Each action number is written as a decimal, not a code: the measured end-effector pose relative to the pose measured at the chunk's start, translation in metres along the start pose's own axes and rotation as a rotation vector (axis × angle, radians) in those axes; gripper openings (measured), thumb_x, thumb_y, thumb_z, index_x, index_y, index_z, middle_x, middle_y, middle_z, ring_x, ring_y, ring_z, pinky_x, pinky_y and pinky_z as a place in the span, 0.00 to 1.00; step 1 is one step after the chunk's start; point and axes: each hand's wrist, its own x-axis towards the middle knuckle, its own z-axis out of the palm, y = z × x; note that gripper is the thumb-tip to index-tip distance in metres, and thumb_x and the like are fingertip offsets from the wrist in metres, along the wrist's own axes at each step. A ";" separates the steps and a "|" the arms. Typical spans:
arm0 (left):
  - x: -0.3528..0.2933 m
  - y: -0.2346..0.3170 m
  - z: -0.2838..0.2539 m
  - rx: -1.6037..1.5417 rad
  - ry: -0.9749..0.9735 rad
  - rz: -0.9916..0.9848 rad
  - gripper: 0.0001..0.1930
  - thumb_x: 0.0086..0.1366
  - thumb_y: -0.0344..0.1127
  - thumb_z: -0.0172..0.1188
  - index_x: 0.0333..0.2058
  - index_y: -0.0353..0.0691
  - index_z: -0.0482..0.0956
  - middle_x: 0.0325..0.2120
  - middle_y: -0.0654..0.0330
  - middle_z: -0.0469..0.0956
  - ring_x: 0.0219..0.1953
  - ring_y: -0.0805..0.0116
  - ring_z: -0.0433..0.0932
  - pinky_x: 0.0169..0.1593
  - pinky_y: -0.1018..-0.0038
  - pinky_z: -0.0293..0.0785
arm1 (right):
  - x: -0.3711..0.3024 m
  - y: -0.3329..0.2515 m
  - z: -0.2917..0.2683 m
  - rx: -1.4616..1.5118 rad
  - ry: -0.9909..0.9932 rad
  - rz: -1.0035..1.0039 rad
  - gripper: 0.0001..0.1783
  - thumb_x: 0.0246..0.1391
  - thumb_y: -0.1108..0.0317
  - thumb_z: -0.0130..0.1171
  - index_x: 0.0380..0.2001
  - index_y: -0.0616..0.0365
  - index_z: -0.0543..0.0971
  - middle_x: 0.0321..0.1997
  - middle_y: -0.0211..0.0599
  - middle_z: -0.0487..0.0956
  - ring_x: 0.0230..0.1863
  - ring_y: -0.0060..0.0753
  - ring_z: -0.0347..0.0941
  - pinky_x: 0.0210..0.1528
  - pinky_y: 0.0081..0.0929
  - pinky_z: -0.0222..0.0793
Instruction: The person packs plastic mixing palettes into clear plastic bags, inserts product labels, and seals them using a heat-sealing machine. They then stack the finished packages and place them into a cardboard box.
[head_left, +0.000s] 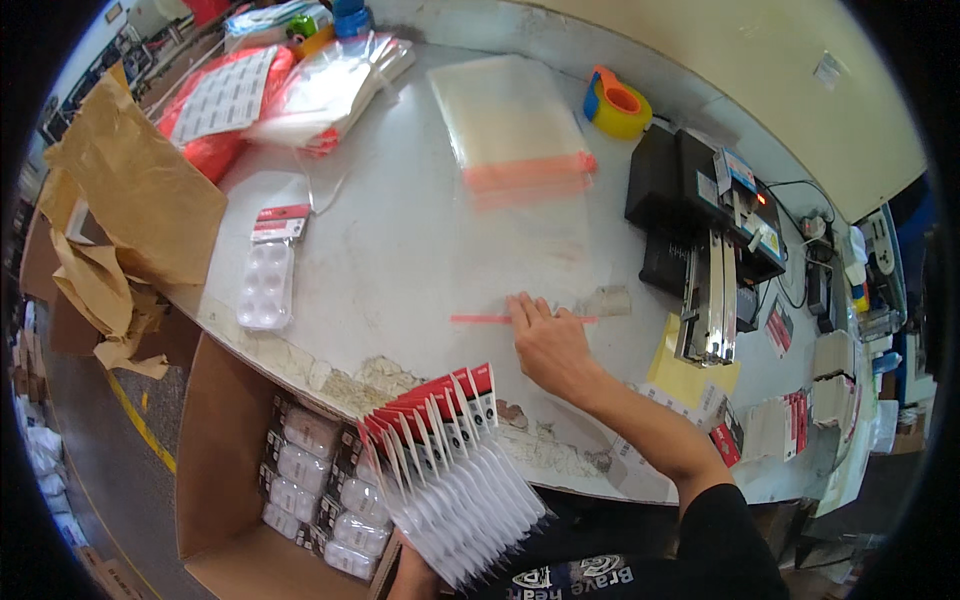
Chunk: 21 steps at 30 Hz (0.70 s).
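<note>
A pale worktable (390,220) with chipped near edges filled most of the view. At seven to eight o'clock, an open cardboard box (212,470) held rows of packaged white items (302,466). Crumpled brown paper (150,180) spread at ten o'clock, and a black machine (655,185) with a metal rail stood between two and three o'clock. At twelve o'clock lay a stack of clear bags (505,110) with an orange band along its near end.

At six o'clock, near the box, a thick fan of blister packs (450,500) with red-topped cards was held up by the person's left hand (414,574). That hand gripped the bundle from underneath, its fingers mostly hidden.

Just below the centre, toward five o'clock, a single clear bag (525,245) lay flat on the table, a red strip (474,319) along its near edge. The right hand (548,340) rested its fingertips at that strip; whether they pinched the plastic or only pressed on it, I cannot tell.

One white blister pack (267,282) lay at nine o'clock, and a yellow tape roll (622,122) in an orange-and-blue holder sat at one o'clock.
</note>
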 end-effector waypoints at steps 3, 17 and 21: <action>-0.011 -0.001 -0.004 -0.003 0.008 0.004 0.55 0.33 0.47 0.72 0.61 0.34 0.58 0.56 0.51 0.67 0.59 0.57 0.65 0.63 0.63 0.60 | 0.003 0.019 -0.014 0.200 -0.106 0.131 0.19 0.43 0.75 0.55 0.42 0.66 0.72 0.35 0.49 0.80 0.34 0.49 0.78 0.34 0.42 0.71; -0.029 0.036 -0.009 0.208 -0.159 0.166 0.56 0.29 0.41 0.78 0.60 0.32 0.59 0.54 0.50 0.69 0.58 0.58 0.66 0.62 0.64 0.60 | 0.025 0.036 -0.030 0.108 0.027 -0.181 0.05 0.45 0.70 0.55 0.21 0.56 0.78 0.24 0.38 0.78 0.26 0.43 0.77 0.28 0.39 0.71; -0.031 0.052 0.008 0.492 -0.361 0.229 0.57 0.27 0.39 0.80 0.60 0.32 0.60 0.54 0.50 0.70 0.58 0.59 0.66 0.62 0.65 0.60 | -0.025 -0.004 -0.037 0.139 -0.267 -0.373 0.09 0.47 0.68 0.53 0.19 0.59 0.78 0.27 0.43 0.79 0.29 0.47 0.78 0.31 0.40 0.73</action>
